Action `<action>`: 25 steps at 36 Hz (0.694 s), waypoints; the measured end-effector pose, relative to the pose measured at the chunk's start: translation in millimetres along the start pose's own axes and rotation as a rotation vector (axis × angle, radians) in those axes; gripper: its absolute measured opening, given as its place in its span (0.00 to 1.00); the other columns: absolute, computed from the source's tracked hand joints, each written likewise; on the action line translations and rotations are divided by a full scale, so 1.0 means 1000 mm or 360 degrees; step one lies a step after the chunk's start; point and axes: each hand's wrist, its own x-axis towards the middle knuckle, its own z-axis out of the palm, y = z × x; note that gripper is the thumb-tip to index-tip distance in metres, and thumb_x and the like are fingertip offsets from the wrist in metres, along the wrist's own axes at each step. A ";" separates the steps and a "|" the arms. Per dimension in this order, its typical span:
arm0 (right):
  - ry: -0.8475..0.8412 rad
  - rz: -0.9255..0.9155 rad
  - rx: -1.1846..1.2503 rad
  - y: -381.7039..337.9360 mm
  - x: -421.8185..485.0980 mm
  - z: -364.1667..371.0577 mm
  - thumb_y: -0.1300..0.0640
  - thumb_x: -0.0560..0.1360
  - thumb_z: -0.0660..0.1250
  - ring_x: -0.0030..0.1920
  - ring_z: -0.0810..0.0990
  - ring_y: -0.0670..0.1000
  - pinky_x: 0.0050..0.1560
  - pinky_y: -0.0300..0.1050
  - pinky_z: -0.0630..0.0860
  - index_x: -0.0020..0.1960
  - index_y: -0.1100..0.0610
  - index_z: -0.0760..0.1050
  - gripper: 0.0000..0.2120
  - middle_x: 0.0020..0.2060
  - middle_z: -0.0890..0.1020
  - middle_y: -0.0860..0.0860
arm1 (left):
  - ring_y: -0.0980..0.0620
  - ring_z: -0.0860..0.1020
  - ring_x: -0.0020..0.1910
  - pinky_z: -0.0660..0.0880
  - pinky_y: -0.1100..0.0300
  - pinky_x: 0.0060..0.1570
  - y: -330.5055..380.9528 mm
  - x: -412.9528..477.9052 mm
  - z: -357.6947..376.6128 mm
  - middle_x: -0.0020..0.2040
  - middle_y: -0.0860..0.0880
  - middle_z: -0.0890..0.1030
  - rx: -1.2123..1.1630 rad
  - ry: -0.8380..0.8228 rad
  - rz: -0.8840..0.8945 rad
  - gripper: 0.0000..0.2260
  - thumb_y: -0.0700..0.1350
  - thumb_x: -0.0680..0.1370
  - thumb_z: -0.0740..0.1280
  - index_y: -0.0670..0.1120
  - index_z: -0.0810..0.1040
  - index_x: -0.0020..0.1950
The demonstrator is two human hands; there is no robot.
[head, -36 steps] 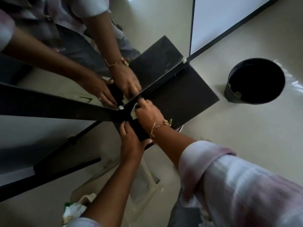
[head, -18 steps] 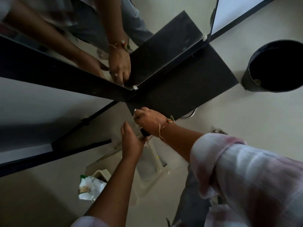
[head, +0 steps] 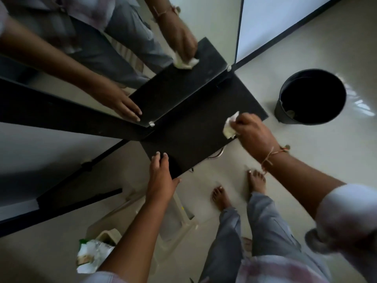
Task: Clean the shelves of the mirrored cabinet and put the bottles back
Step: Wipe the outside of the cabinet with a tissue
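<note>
Dark shelf against mirror, right hand clutching crumpled tissue near its right edge, left hand flat, released, on front corner, black bucket on pale floor beyond.

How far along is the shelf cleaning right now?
Done: the dark shelf is bare, with no bottles on it. In hand: the right hand presses a white wipe near the shelf's far end while the left hand steadies the near edge. Left: finishing the wiping and returning the bottles, none visible here.
</note>
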 end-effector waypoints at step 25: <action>-0.0270 -0.0103 0.0382 -0.091 -0.023 0.027 0.49 0.80 0.57 0.46 0.74 0.50 0.45 0.43 0.74 0.56 0.49 0.73 0.09 0.49 0.72 0.49 | 0.48 0.58 0.76 0.63 0.55 0.71 -0.003 -0.011 -0.016 0.78 0.48 0.57 -0.0111 -0.0106 0.0111 0.28 0.45 0.77 0.69 0.45 0.63 0.75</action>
